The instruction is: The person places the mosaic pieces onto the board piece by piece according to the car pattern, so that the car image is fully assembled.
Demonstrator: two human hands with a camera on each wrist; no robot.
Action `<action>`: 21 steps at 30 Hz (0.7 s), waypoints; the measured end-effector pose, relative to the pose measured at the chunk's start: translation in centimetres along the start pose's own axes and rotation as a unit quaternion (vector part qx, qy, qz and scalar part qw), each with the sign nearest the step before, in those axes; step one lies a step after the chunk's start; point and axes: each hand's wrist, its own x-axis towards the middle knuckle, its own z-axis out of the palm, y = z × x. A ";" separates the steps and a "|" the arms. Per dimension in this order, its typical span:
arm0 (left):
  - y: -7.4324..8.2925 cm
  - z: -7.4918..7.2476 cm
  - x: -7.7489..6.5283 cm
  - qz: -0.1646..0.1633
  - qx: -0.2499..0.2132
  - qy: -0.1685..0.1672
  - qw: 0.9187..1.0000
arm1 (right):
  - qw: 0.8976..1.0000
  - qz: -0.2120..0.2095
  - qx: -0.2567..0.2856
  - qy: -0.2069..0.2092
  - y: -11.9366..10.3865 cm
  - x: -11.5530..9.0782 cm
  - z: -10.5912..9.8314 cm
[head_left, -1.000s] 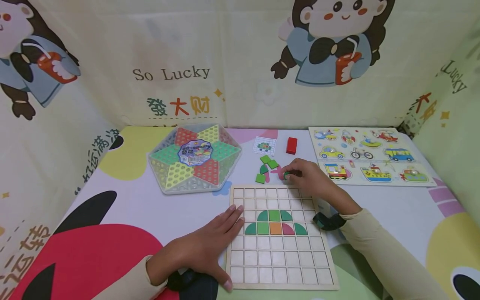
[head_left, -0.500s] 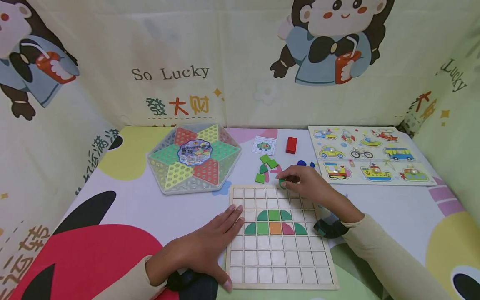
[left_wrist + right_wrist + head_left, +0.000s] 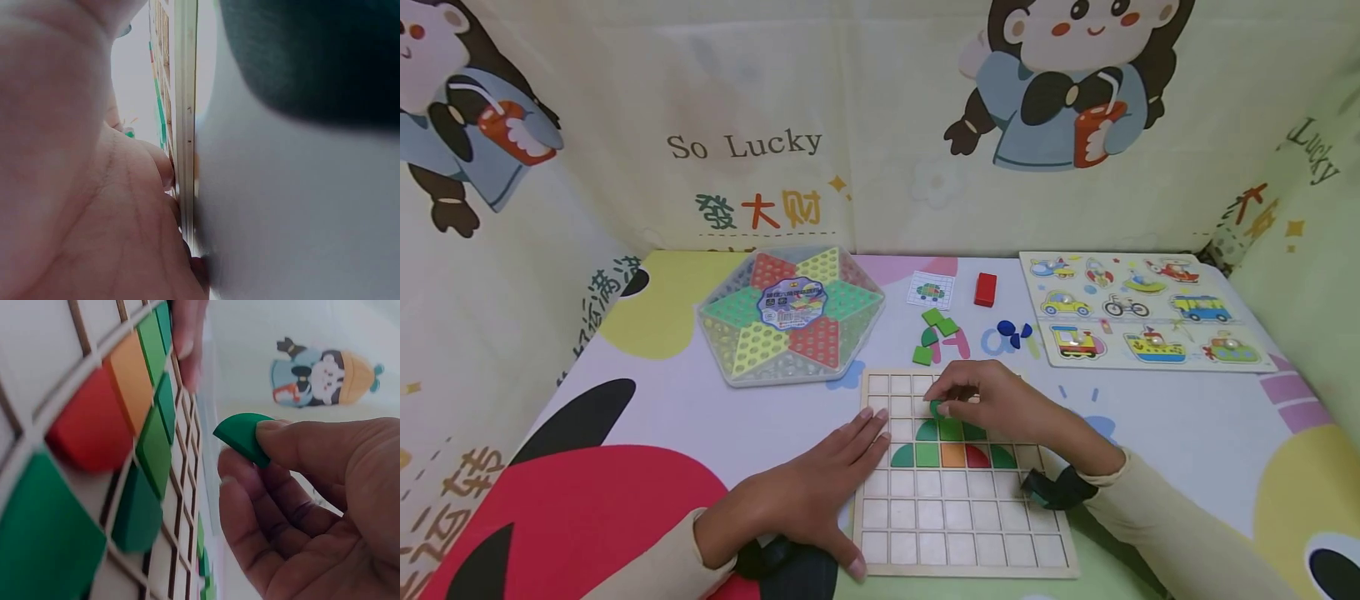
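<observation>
My right hand (image 3: pixel 1011 412) pinches a dark green quarter-circle tile (image 3: pixel 237 434) between thumb and fingertips, over the upper part of a wooden grid board (image 3: pixel 966 542). On that board, two rows of tiles are set into the cells. Its lower row has green pieces around an orange square (image 3: pixel 952 456) and a red quarter-circle (image 3: pixel 94 422); a light green square (image 3: pixel 154 450) lies in the row above, between dark green curved pieces. My left hand (image 3: pixel 812 492) rests with fingers spread along the board's left edge.
Behind the board lie loose green tiles (image 3: pixel 933 317), blue tiles (image 3: pixel 1017 335), a pattern card (image 3: pixel 931 291) and a red block (image 3: pixel 986 290). A hexagonal game box (image 3: pixel 760 367) stands to the left; a vehicle puzzle board (image 3: pixel 1105 333) lies at the back right.
My right hand has carried the green quarter-circle tile from near the loose pieces toward me, over the grid board. The blue tiles behind it have come into view. My left hand stays put.
</observation>
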 end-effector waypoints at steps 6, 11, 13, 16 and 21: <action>0.0 0.0 0.1 -0.002 0.000 -0.002 1.000 | 1.000 -0.018 0.003 -0.025 -0.6 -0.1 1.1; 0.0 0.0 0.0 -0.005 -0.002 -0.003 1.000 | 0.997 -0.031 0.041 -0.055 -1.1 -0.1 2.0; 0.0 0.0 0.0 -0.005 -0.003 -0.003 1.000 | 0.996 -0.033 0.054 -0.067 -1.3 0.0 2.4; 0.0 -0.1 0.0 -0.003 -0.004 -0.002 1.000 | 0.995 -0.026 0.059 -0.080 -1.5 0.1 3.0; 0.1 -0.1 -0.1 0.000 0.002 0.002 1.000 | 0.993 -0.013 0.067 -0.099 -1.8 0.3 3.9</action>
